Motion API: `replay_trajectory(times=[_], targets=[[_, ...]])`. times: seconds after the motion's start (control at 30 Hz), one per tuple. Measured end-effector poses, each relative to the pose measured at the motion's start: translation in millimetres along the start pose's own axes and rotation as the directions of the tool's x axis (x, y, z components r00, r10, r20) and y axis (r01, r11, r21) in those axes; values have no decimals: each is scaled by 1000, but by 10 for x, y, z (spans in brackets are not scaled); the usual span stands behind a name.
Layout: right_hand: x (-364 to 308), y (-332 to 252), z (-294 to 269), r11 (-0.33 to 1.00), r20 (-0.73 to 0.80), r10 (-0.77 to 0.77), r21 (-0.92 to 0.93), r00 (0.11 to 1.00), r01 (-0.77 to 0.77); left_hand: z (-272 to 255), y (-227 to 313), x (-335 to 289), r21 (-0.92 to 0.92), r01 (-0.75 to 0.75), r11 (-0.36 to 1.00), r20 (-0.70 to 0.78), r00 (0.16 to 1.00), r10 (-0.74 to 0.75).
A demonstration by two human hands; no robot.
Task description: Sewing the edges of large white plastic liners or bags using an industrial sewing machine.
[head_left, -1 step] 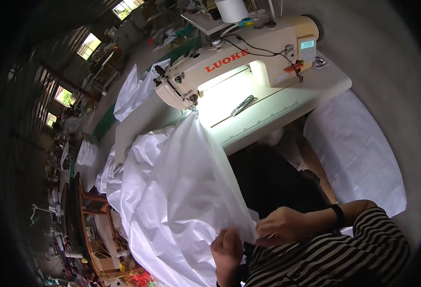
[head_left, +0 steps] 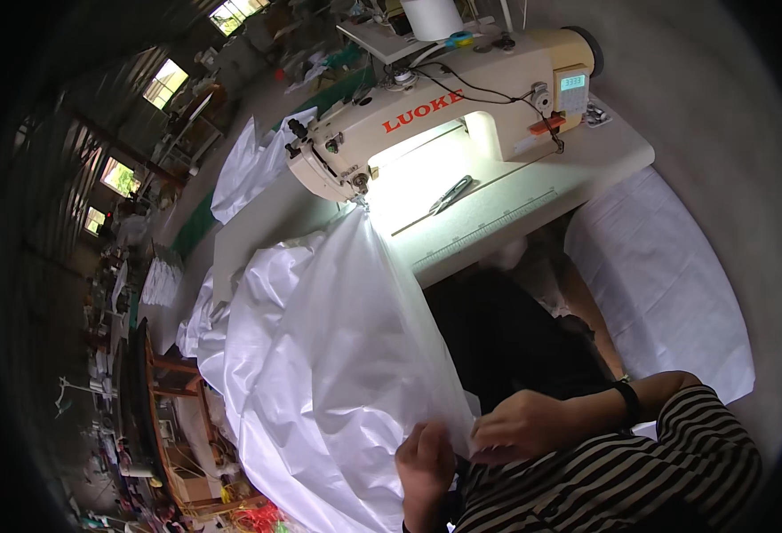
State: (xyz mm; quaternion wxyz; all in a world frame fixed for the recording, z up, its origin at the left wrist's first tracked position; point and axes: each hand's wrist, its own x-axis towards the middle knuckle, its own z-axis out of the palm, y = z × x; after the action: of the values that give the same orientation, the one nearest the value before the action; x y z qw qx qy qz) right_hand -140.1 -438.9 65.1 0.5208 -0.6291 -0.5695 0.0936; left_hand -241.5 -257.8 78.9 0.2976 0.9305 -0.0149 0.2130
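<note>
A large sheet of white, shiny fabric (head_left: 320,355) runs from under the needle of the sewing machine (head_left: 426,115) down to my lap, creased and bulging to the left. My left hand (head_left: 425,457) is closed at the fabric's near edge, knuckles up. Just right of it, my right hand (head_left: 520,426) pinches the same edge, with its fingertips partly hidden. The stretch of edge between the machine and my hands looks fairly taut. Beside the needle area, thread snips (head_left: 451,194) lie on the lit machine bed.
The pale machine table (head_left: 489,231) has a ruler scale along its front edge. More white fabric hangs at the right (head_left: 666,275) and lies beyond the machine head (head_left: 258,164). A thread cone (head_left: 433,19) stands on top. A wooden frame (head_left: 173,391) is at the left.
My two hands have shifted very slightly at the fabric's edge. The fabric and the sewing machine look the same.
</note>
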Motion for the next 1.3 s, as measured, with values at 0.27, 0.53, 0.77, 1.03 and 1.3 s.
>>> replay_trajectory(times=[0.27, 0.53, 0.77, 1.03, 1.3], targets=[[211, 153, -157, 897, -4, -387, -234, 922, 376, -25, 126, 19, -232, 445, 865, 226, 890, -397], [890, 1053, 361, -236, 503, 480, 863, 719, -446, 65, -142, 327, 0, -242, 970, 85, 967, 241], [1270, 1589, -253, 786, -255, 596, -11, 762, -618, 75, -203, 487, -145, -239, 960, 403, 872, 278], [1360, 1462, 138, 296, -257, 488, -850, 834, -435, 140, -322, 544, -161, -257, 953, 462, 833, 303], [1349, 1410, 126, 343, -251, 553, -800, 795, -491, 188, -357, 521, -137, -272, 952, 465, 832, 305]])
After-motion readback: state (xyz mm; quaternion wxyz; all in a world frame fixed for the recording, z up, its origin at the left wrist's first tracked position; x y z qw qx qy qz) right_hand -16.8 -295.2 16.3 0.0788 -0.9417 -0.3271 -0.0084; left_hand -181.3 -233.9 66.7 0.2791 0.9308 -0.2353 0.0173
